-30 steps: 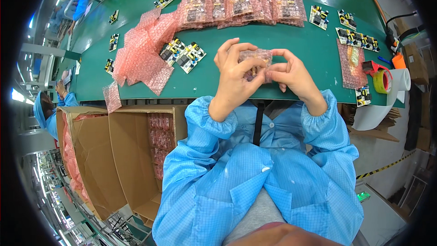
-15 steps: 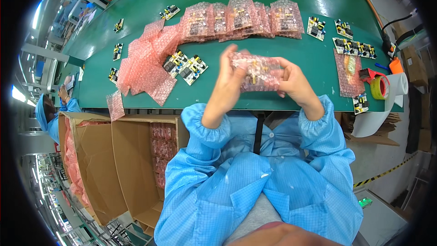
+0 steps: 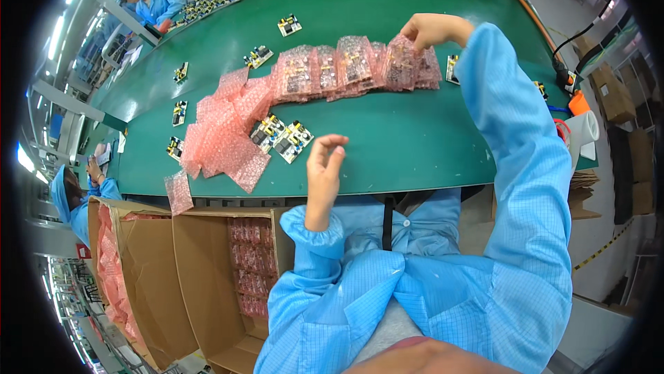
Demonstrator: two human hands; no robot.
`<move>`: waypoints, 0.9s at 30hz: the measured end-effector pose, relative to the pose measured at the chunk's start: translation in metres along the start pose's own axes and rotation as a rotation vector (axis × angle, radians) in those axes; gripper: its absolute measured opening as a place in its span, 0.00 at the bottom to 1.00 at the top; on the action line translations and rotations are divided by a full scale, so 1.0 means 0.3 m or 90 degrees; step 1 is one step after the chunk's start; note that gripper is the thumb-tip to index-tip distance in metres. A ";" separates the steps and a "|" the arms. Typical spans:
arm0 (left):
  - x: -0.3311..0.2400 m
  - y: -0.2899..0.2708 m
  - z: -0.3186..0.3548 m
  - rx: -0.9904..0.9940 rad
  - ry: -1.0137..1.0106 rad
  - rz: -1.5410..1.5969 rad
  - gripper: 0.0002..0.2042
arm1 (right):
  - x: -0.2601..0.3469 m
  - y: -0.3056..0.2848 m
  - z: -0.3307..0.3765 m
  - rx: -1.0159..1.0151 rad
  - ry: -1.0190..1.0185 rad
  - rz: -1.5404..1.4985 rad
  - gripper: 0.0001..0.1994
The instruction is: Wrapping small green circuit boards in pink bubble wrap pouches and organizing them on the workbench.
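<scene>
The right hand (image 3: 432,28) reached far across the green tabletop (image 3: 387,139), its grip pinching the end packet of the row of pink bubble-wrapped boards (image 3: 360,66). The left hand (image 3: 324,166) hovered empty near the tabletop's front edge, fingers loosely curled, just beside two bare circuit boards (image 3: 282,137)

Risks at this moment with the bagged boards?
1. The right hand is pressing a bag onto the end of the overlapping row of pink bagged boards; a nudge might fan the row out.
2. Two bare circuit boards lie just ahead of the empty left hand, near the table edge; a sleeve could knock them off.
</scene>
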State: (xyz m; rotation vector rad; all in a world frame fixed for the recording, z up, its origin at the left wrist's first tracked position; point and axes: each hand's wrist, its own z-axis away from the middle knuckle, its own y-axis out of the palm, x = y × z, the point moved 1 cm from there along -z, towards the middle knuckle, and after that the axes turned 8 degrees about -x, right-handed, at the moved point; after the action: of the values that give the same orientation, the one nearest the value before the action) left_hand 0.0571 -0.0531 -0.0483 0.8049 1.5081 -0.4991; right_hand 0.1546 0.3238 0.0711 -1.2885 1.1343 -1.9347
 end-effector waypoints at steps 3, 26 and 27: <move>0.033 -0.007 0.039 -0.014 -0.018 -0.007 0.07 | 0.044 -0.004 -0.094 -0.014 0.075 -0.002 0.17; -0.038 -0.112 0.027 -0.138 0.324 -0.257 0.04 | -0.644 0.077 0.457 -0.241 0.524 0.063 0.38; -0.079 -0.157 0.024 -0.195 0.361 -0.324 0.05 | -0.619 0.087 0.465 -0.287 0.470 0.026 0.33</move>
State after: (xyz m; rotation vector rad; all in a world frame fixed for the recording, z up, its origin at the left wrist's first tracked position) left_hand 0.0265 -0.0938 -0.0333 0.3183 2.2741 -0.4080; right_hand 0.3553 0.4111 -0.0109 -0.7175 2.0249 -2.2723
